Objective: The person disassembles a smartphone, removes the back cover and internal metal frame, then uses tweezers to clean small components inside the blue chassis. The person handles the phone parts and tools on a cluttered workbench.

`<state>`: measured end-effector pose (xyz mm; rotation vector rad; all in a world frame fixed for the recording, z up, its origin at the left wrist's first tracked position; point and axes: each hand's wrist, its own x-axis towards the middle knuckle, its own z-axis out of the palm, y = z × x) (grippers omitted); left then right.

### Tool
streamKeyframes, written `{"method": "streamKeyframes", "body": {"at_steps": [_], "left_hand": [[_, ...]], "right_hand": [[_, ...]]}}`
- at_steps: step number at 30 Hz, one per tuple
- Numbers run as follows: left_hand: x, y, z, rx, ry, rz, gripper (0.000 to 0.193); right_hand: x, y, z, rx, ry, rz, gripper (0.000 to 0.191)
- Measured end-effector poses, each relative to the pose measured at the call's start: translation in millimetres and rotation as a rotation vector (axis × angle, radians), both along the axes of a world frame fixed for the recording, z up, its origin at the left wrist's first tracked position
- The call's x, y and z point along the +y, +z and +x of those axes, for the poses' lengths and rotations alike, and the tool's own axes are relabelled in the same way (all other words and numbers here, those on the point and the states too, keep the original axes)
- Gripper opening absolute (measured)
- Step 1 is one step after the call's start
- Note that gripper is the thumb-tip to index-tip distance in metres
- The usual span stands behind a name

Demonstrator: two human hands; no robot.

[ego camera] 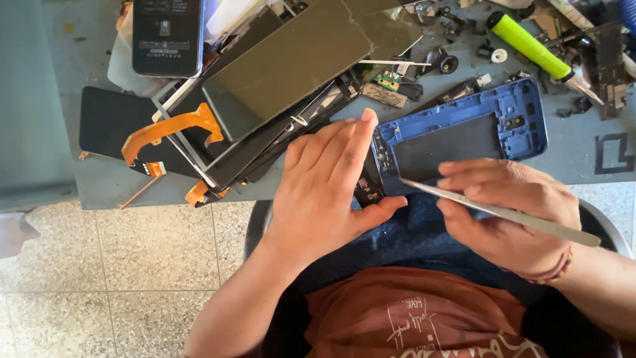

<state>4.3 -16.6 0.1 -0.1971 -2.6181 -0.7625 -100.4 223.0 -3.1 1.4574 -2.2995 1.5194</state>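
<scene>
Right hand (510,212), lower right, pinches tweezers (490,211), tip at lower left edge of blue frame (464,132). Left hand (324,192), centre, lies flat, fingers extended, gripping nothing, steadying frame's left end at counter (99,179) edge. Step looks like prying or picking at frame edge; calls for fine tip control. Frame's left end hidden under palm. Farther: screens (285,63), green tool (530,46), small parts indistinct.

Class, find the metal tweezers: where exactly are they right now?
In the head view, lower right: the tweezers sit in the right hand, tip at the blue phone frame.
</scene>
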Motion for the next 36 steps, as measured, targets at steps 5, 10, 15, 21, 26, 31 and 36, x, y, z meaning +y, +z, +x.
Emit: {"method": "streamKeyframes", "body": {"at_steps": [5, 10, 15, 21, 26, 31, 36], "left_hand": [[1, 0, 1, -0.015, 0.007, 0.011, 0.104], [0, 1, 1, -0.011, -0.002, 0.011, 0.105], [0, 1, 1, -0.015, 0.003, -0.001, 0.107], [0, 0, 0, -0.008, -0.003, 0.006, 0.108], [0, 0, 0, -0.014, 0.0, 0.01, 0.109], [0, 0, 0, -0.013, 0.008, -0.004, 0.109], [-1, -1, 0, -0.005, 0.001, -0.002, 0.107]], "right_hand": [[-9, 1, 0, 0.02, -0.028, 0.015, 0.036], [-9, -2, 1, -0.043, -0.065, -0.019, 0.034], [-8, -3, -2, -0.056, -0.062, -0.021, 0.034], [-7, 5, -4, -0.152, -0.086, 0.045, 0.032], [-8, 10, -4, -0.252, -0.089, 0.031, 0.03], [-11, 11, -6, -0.242, -0.081, 0.057, 0.033], [-12, 13, -8, -0.193, -0.022, 0.043, 0.033]]}}
